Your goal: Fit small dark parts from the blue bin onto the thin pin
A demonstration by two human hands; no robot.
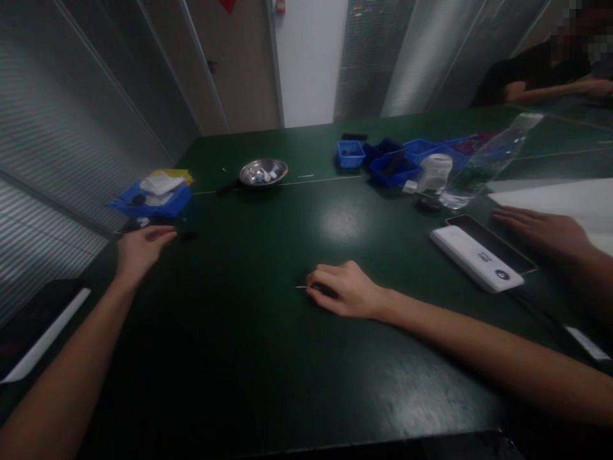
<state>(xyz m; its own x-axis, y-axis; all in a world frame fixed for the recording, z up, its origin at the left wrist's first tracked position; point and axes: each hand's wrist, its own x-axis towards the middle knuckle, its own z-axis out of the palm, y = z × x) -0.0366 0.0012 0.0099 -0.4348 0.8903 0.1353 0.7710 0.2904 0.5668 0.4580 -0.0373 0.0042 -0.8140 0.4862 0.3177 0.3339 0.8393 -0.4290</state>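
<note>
My right hand [345, 291] rests on the dark green tabletop, fingers curled round a small screwdriver [301, 287]. Its thin metal shaft points left, and the palm hides most of its dark handle. Farther left, my left hand [141, 250] is raised near the table's left edge with thumb and fingers pinched together; what sits between them is too small to make out. Just right of those fingertips is a dark oval patch [188, 236], blurred. Behind this hand stands a blue tray [176, 203] holding white and yellow pieces.
A metal bowl [249, 176] with small parts stands at the back, near several blue bins [351, 160]. To the right are a water bottle [493, 160], a white power bank [474, 259], a phone [493, 243] and another person's hand [546, 233]. Another person sits at the far right.
</note>
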